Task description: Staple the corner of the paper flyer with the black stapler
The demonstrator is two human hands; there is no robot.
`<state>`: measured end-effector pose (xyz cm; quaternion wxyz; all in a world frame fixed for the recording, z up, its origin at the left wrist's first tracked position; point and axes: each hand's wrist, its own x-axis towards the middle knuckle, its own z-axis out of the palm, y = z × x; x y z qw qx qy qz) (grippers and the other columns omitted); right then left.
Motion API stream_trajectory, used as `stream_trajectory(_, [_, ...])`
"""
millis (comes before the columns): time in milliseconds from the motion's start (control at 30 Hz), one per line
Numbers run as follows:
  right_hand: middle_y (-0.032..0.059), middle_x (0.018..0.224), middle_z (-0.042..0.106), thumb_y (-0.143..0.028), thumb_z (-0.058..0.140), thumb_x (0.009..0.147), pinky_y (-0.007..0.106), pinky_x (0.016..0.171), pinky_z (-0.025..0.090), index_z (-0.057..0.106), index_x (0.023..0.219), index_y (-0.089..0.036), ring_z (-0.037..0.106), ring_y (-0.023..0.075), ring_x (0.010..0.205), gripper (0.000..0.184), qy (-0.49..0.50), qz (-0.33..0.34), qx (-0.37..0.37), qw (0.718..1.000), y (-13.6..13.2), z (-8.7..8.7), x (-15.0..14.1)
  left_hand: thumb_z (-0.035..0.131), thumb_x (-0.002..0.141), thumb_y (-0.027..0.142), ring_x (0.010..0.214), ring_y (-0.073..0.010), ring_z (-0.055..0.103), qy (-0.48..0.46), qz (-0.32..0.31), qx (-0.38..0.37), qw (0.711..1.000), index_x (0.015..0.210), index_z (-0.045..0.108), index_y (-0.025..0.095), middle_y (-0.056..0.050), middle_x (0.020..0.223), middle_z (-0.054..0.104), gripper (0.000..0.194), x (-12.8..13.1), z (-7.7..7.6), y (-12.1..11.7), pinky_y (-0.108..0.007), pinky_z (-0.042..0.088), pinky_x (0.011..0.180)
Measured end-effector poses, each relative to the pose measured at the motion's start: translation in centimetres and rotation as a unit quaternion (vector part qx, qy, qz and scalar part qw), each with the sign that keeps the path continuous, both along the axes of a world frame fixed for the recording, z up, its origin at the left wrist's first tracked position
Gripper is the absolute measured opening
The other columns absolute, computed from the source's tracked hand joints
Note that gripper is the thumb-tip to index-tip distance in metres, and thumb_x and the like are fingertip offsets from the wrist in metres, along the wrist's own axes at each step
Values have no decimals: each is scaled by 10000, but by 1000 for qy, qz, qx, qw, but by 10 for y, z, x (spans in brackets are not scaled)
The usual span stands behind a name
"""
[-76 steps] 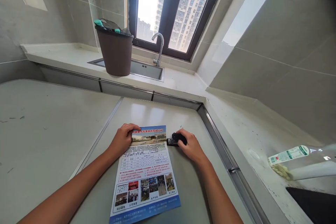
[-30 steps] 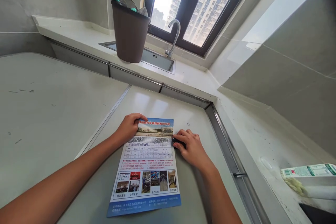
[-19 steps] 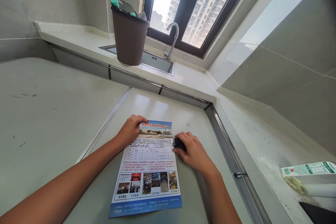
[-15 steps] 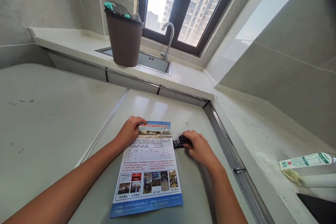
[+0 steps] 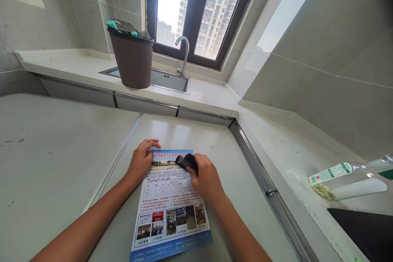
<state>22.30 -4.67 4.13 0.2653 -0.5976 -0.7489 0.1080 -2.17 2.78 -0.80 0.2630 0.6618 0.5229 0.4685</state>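
While the right hand's point(image 5: 208, 176) fingers are clamped on a compact black stapler point(image 5: 187, 161), the left hand point(image 5: 141, 159) rests at the upper left corner of a glossy blue-and-white printed paper sheet point(image 5: 170, 198); whether its fingers pinch the paper cannot be told. Right of the left fingertips runs a red heading, 特朗普汽车零部件 legible; well below both hands' fingers, captions read 培训基地, 公司食堂 and 生产车间. Half a second ago the stapler was at the sheet's right edge; now, ahead of the right fingers, it is over the sheet's top photograph, covering the heading's end, and the left fingers hide less of its start.
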Motion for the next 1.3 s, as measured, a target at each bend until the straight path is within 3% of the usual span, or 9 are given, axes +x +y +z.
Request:
stream_trajectory(167, [64,982,670,-176,608,840,326,756,426,556,946,-230,598,243,908,131,1,38,-57,998,-4,-13,-53,421,755,109,1008,-231,633,-53,83,45,994,776,651,218,-48,1016,681,255,-9,4,1,-339,468,876])
stream_trajectory(333, [62,1005,669,-129,598,807,333,809,447,569,960,-234,590,251,971,187,5,54,-44,998,-5,-21,-54,431,750,131,864,-208,604,-52,91,38,994,758,641,216,-39,925,641,227,-12,2,6,-314,438,767])
stream_trajectory(500, [67,1065,673,-100,601,808,351,909,458,604,1027,-228,596,255,1045,254,33,15,-53,998,-12,-23,3,465,749,184,877,-212,605,-91,101,-4,991,835,648,221,-33,937,648,206,-17,-9,14,-305,430,762])
stream_trajectory(667, [69,1083,673,-129,579,853,366,912,461,618,1051,-218,608,257,1047,220,18,-49,-58,997,-20,-24,67,505,739,214,877,-213,614,-120,113,-31,986,846,649,219,-25,917,667,179,-22,-16,20,-298,430,759])
stream_trajectory(867, [65,1065,692,-241,595,891,347,840,492,638,1022,-223,635,242,988,139,24,-41,-70,996,-25,-17,82,548,784,225,892,-198,611,-153,113,-48,981,915,635,222,-22,941,653,158,-20,-13,19,-309,446,813])
stream_trajectory(1000, [57,959,715,-490,706,831,330,759,518,676,1087,-219,660,226,838,374,127,-19,-97,987,-2,-11,110,582,771,211,879,-177,620,-209,134,-44,968,1038,563,242,-6,937,638,270,-20,-16,22,-308,476,829])
stream_trajectory(1100, [62,745,672,-668,478,918,307,623,492,672,887,-178,616,196,645,528,251,-131,-27,959,32,-20,146,563,766,204,892,-173,623,-213,130,-42,967,1018,553,243,-7,938,636,256,-21,-18,24,-310,486,845])
stream_trajectory(1167, [53,630,621,-717,393,909,304,572,449,626,748,-183,568,187,569,605,228,-224,33,947,52,-33,166,553,766,207,882,-175,621,-199,129,-44,970,997,561,240,-7,924,632,234,-21,-18,23,-311,491,840])
stream_trajectory(1300, [44,570,593,-703,482,824,316,603,402,595,628,-193,533,190,572,558,185,-241,43,952,70,-58,183,542,757,213,848,-183,617,-181,131,-42,974,953,564,229,-13,888,624,198,-20,-16,21,-321,504,825])
